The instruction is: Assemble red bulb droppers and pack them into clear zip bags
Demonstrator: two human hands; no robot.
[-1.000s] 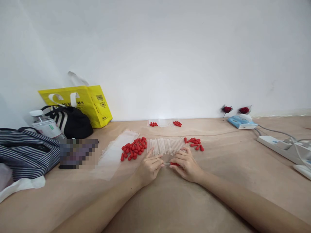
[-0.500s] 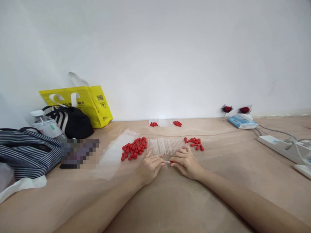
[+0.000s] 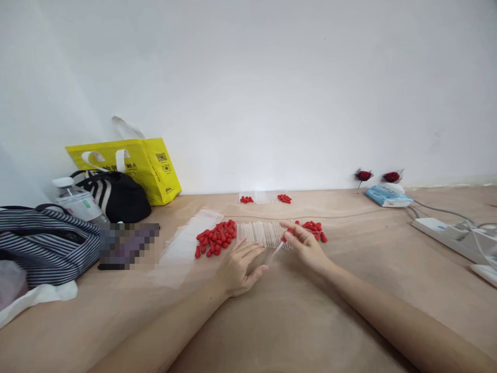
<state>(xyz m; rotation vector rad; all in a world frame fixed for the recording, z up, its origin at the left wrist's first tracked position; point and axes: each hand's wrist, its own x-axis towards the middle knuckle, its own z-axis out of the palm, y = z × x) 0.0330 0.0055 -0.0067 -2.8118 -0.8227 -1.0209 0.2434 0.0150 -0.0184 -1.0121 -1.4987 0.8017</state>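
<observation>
My right hand (image 3: pixel 308 249) pinches a dropper (image 3: pixel 278 249) by its red rubber bulb, and the clear tube slants down to the left. My left hand (image 3: pixel 241 269) rests on the table with its fingers apart, thumb near the tube's lower end and holding nothing. Just beyond both hands lies a row of clear glass tubes (image 3: pixel 258 233), side by side. To the left of the row is a pile of red rubber bulbs (image 3: pixel 216 238). A smaller group of red bulbs (image 3: pixel 313 226) lies to its right, partly hidden behind my right hand.
Flat clear plastic bags (image 3: pixel 182 251) lie left of the bulb pile. By the wall is a filled bag (image 3: pixel 264 197) with red bulbs and tubes. A yellow bag (image 3: pixel 155 171), a bottle (image 3: pixel 79 202) and a striped pouch (image 3: pixel 46 243) stand left; a power strip (image 3: pixel 446 235) lies right.
My left hand has let go of the tube and its fingers have spread. My right hand has lifted and turned, tilting the dropper, with the bulb end now higher.
</observation>
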